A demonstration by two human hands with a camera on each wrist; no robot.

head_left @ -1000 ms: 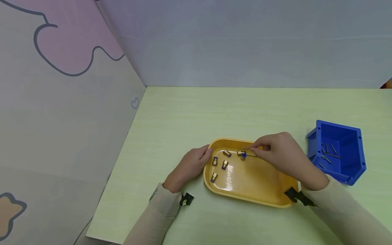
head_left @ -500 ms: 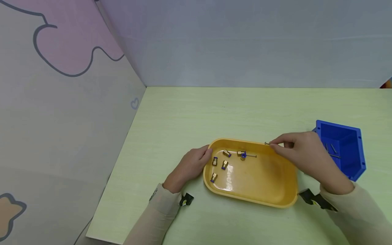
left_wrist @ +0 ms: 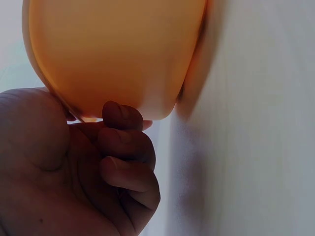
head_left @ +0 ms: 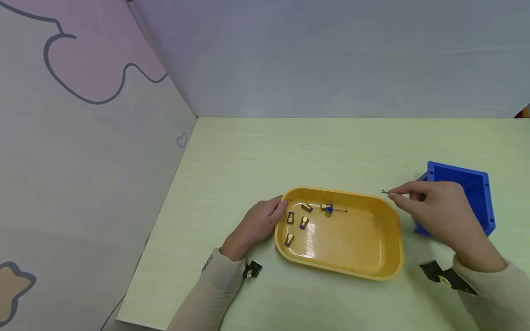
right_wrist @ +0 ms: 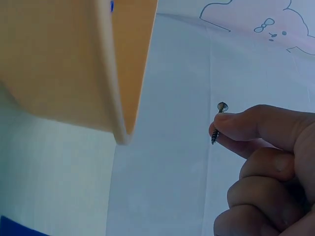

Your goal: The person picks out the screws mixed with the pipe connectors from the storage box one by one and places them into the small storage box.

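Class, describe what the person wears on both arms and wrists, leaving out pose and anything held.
Both arms wear long, pale beige sleeves. Left sleeve and right sleeve end at the wrists. A small black device with a yellow mark sits at each: left wrist device, right wrist device. Hands are bare.

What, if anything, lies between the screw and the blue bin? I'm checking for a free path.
Nothing visible does. The right hand pinches the screw in the air just past the yellow tray, and the blue bin sits right behind that hand.
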